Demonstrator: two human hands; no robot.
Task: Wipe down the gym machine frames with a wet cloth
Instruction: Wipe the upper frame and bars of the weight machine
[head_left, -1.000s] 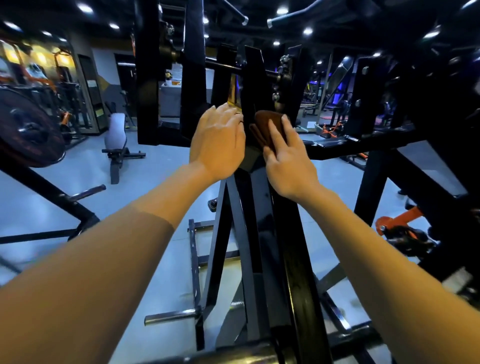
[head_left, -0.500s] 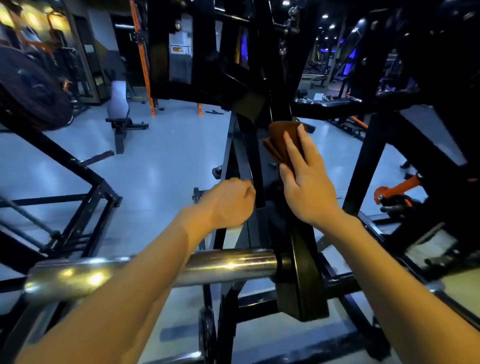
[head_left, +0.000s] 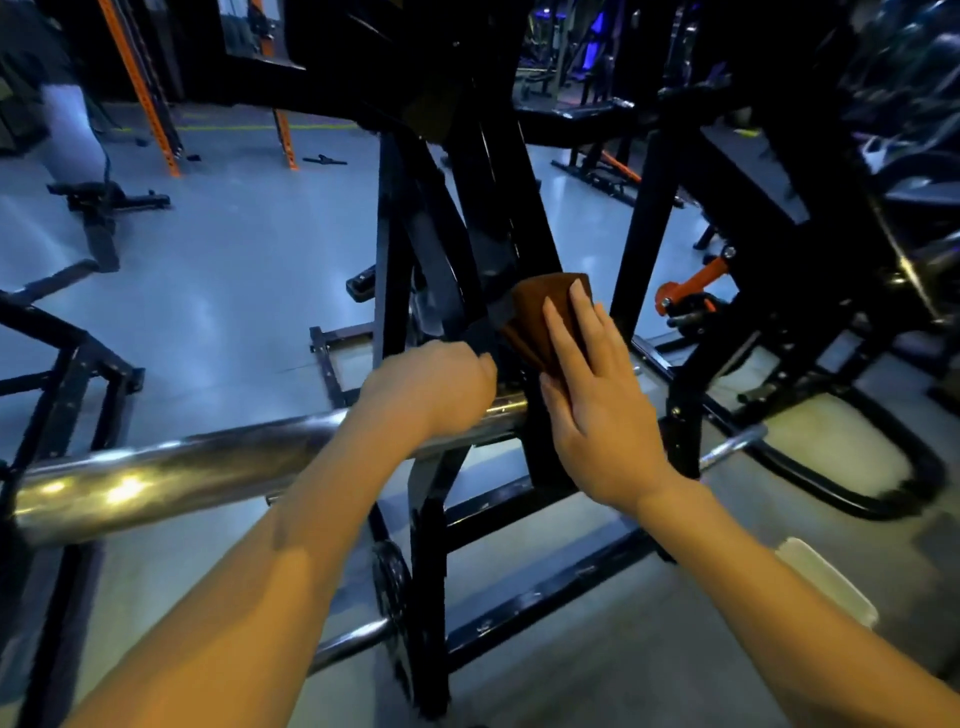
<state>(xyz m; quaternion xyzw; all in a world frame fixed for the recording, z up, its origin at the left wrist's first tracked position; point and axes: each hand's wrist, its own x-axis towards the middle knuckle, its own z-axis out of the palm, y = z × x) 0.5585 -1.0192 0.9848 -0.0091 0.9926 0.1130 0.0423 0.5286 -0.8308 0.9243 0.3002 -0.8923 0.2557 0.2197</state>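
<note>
- Brown cloth (head_left: 540, 322) pressed flat on the sloping black frame bar (head_left: 511, 208), just right of picture centre, under straight fingers of the right hand (head_left: 597, 400); grip there open-palmed, pushing rather than pinching
- Now much lower on the bar than a second ago, when held near the top joint; reads as one long downward stroke, upper length probably done, lowest stretch and foot not yet reached
- Left hand (head_left: 441, 384) at 9 o'clock of the cloth, knuckles curled on the inner end of the chrome bar (head_left: 208, 467); dropped from the upper frame to here, seemingly for bracing; whether fingers wrap the bar or merely rest, cannot tell
- Chrome bar crossing just beneath the cloth at 6 o'clock: likely the first obstacle, stroke needing to lift over or go around
- Floor rails (head_left: 545, 587) further down at 6 o'clock, unwiped by the look of the task's course
- Orange-handled part (head_left: 691, 286) at 3 o'clock, well apart
- Orange upright (head_left: 140, 88) and a bench (head_left: 72, 130) at 10 o'clock, far across the grey floor (head_left: 234, 260)
</note>
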